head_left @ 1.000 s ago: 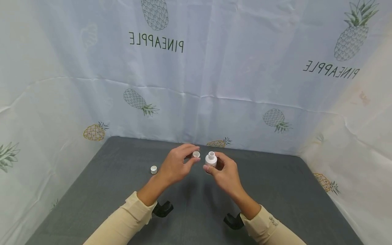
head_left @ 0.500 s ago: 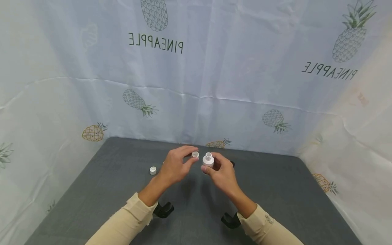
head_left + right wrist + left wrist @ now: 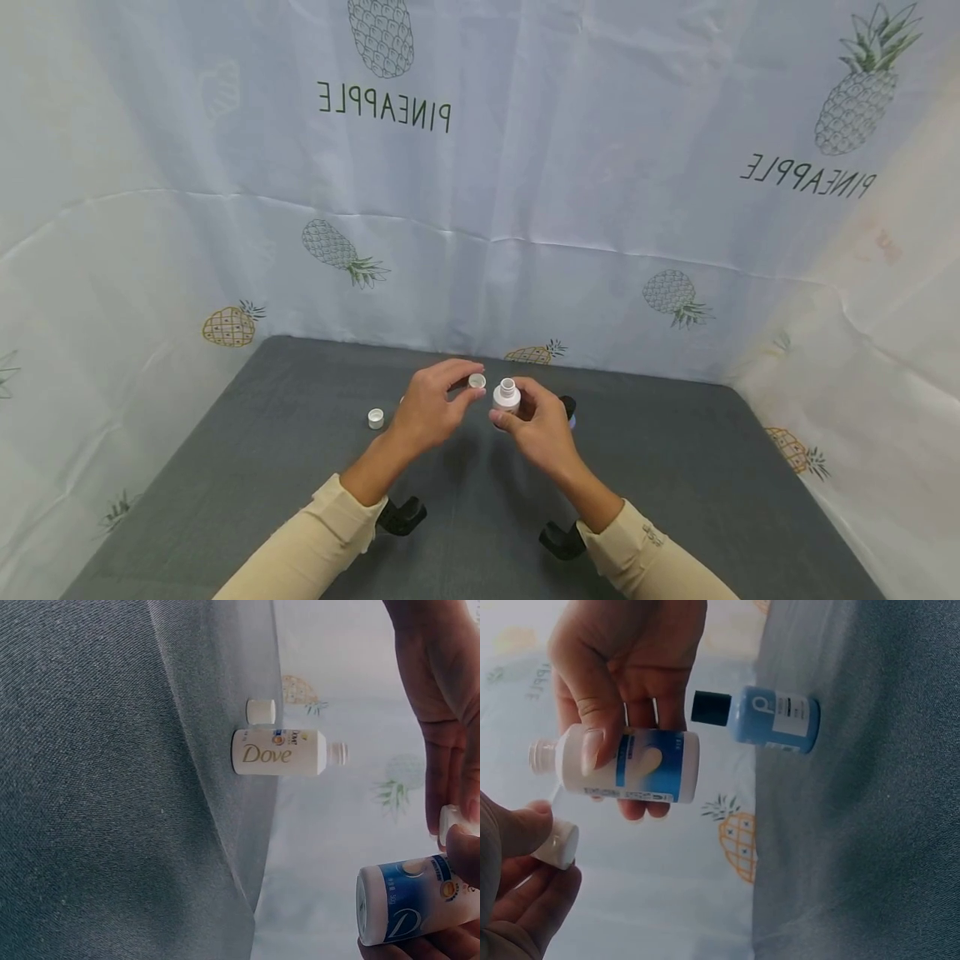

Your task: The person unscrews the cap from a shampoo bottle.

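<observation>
My left hand [image 3: 431, 408] pinches a small white cap [image 3: 477, 381] between thumb and fingers, its hollow side showing. Just to the right, my right hand [image 3: 547, 425] grips a white and blue bottle [image 3: 652, 766] around its body. That bottle's neck [image 3: 507, 386] is bare, and a small gap separates it from the cap. Both are held above the table. In the right wrist view, an uncapped white Dove bottle [image 3: 277, 752] stands on the table beside a second white cap [image 3: 260, 712]. My left hand mostly hides that bottle in the head view.
A blue bottle [image 3: 780, 720] with a black cap stands on the table behind my right hand, mostly covered in the head view. The dark grey table [image 3: 675, 483] ends against a pineapple-print curtain [image 3: 487, 167]. Black wrist mounts [image 3: 401, 517] hang under both sleeves.
My right hand has shifted slightly left and nearer with the bottle, narrowing the gap to the cap. More of the blue bottle shows behind it. The left hand has barely moved.
</observation>
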`<state>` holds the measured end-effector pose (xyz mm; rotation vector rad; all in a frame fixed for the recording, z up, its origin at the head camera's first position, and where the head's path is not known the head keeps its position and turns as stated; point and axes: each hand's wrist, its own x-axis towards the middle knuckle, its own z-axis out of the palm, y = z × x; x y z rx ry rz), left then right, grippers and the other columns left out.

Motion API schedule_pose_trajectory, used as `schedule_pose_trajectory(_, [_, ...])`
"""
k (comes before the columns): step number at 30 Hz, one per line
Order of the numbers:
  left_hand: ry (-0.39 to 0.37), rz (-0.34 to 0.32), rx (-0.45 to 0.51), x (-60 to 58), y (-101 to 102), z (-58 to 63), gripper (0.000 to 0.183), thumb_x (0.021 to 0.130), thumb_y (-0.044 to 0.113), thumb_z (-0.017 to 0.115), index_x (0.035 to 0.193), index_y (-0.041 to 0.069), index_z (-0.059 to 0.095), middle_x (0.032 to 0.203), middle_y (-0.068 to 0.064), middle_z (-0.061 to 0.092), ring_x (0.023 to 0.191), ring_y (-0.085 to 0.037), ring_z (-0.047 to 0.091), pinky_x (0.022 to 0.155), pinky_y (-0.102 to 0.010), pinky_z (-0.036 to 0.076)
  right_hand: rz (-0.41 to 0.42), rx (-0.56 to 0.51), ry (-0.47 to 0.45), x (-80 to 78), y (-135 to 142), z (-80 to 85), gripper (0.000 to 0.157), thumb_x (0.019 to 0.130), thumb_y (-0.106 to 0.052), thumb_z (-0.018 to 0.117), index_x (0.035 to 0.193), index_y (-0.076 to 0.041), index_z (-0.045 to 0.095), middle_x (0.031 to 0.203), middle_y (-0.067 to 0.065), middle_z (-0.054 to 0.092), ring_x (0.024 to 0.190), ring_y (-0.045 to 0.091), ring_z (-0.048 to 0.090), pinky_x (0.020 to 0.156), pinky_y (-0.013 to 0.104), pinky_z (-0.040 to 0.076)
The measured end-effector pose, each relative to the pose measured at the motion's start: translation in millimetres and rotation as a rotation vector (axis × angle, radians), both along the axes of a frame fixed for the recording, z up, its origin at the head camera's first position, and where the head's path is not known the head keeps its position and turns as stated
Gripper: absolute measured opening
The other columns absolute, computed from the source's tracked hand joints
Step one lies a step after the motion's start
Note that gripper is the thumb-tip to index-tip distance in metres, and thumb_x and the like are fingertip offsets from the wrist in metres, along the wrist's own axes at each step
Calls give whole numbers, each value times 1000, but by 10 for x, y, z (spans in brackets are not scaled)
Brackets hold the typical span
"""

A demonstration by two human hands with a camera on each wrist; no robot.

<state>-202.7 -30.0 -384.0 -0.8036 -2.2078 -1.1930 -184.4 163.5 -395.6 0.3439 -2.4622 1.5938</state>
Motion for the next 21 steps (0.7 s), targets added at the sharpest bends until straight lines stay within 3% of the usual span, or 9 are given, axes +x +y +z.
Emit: schedule_pose_trajectory(21, [-1, -1, -1, -58, 17, -167, 30, 88, 3, 81, 117, 1, 75, 112, -13, 75, 94, -24, 73, 84, -41, 64, -36, 5, -36, -129, -19, -173, 37, 87, 2, 81, 122, 0, 68, 114, 18, 76, 109, 32, 75, 90, 41, 64])
